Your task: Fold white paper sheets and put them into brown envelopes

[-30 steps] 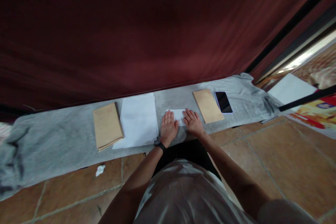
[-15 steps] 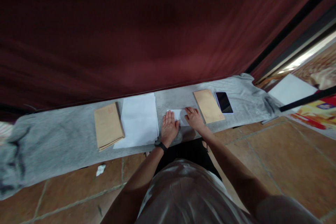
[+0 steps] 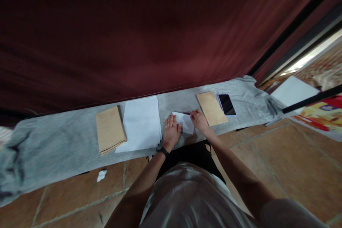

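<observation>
A folded white sheet of paper [image 3: 186,123] lies on the grey cloth in front of me, turned slightly askew. My left hand [image 3: 171,131], with a dark band at the wrist, rests flat over its left end, fingers stretched out. At the paper's right edge my right hand [image 3: 198,119] is closed, its fingertips pinching the edge. Left of my hands is a stack of white paper sheets [image 3: 141,123]. Close to my right hand lies a brown envelope [image 3: 211,108].
Several brown envelopes [image 3: 110,128] are stacked at the left, partly beside the white sheets. A phone [image 3: 227,104] lies right of the single envelope. The grey cloth [image 3: 56,142] covers a narrow bench against a dark red curtain [image 3: 149,42]. Crumpled tissue [image 3: 102,175] lies on the tiled floor.
The folded paper has turned clockwise, its right end now nearer to me. My right hand has gone from fingers laid on the paper to a pinch at its edge. My left hand stays flat.
</observation>
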A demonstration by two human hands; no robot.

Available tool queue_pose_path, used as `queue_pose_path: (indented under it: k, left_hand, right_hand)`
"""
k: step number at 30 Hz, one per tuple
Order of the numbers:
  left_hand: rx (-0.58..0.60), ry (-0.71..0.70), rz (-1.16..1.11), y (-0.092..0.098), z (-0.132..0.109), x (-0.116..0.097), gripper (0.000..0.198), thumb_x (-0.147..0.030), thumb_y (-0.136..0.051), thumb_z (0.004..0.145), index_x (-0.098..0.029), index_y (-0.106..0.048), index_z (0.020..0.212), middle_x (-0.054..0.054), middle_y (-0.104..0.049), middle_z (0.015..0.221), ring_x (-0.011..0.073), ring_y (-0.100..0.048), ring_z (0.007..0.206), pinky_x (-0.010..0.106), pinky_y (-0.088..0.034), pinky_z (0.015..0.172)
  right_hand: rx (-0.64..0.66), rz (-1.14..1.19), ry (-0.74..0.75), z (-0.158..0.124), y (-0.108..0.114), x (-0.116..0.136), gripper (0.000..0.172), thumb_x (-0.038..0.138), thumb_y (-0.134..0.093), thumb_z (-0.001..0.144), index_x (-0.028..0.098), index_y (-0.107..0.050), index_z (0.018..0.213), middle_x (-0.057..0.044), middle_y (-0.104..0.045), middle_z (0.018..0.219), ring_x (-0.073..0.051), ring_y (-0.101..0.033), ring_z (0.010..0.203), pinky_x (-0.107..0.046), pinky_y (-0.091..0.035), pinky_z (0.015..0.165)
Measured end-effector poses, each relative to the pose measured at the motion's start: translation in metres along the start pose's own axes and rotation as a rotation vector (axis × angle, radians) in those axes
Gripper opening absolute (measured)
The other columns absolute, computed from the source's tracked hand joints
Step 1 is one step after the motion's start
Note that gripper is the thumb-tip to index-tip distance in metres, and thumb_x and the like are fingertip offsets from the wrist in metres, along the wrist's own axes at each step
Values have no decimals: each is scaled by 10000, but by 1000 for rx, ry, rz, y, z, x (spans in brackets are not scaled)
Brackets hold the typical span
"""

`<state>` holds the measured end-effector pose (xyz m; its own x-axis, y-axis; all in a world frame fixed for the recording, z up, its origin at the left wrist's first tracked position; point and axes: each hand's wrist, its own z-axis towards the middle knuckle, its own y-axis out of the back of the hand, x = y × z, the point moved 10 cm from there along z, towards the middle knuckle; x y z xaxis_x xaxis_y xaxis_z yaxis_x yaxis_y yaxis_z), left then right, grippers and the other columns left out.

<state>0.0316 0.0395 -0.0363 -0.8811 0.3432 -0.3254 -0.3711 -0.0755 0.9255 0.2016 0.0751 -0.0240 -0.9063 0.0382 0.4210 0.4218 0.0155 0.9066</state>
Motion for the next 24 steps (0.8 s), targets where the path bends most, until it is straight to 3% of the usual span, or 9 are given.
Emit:
queue_pose_path:
  k: [3,8,16,20,24]
  left_hand:
    - [-21,-8,-58,3,0,3,607,-363,-322,1026,-63,-269,1551,209,-316,1616,286,-290,1510,501,-319,1210]
    - [-51,-8,-154,7,1,8,639,-307,-366,1001,-130,-180,1586,180,-388,1585,274,-374,1469,496,-366,1186]
    - [-43,7,-266,9,1,12,640,-225,-443,955,-151,-257,1564,158,-472,1527,269,-435,1426,487,-389,1179]
    - [-99,127,-447,7,-7,24,609,-296,-441,993,-177,-266,1564,137,-415,1578,250,-398,1457,454,-381,1193]
    - [-165,294,-649,1,-20,34,641,-333,-426,1023,-201,-166,1594,145,-448,1557,227,-474,1408,418,-444,1139]
  right_hand:
    - [6,64,-2,-5,5,-6,228,162,-503,937,193,-711,1024,-87,-682,1103,-183,-669,926,-269,-500,870]
    - [38,188,-28,-15,2,-22,169,120,-575,856,199,-709,923,-43,-729,915,-188,-680,889,-276,-519,832]
    - [127,473,-43,-30,-14,-27,239,108,-605,759,190,-718,954,-14,-743,850,-190,-690,800,-279,-532,730]
    - [155,614,-40,-38,-14,-25,104,181,-625,755,186,-717,805,0,-721,779,-190,-664,766,-281,-509,711]
    - [137,755,-86,-47,-11,-29,151,289,-610,783,177,-705,820,-12,-710,771,-182,-647,740,-282,-505,688]
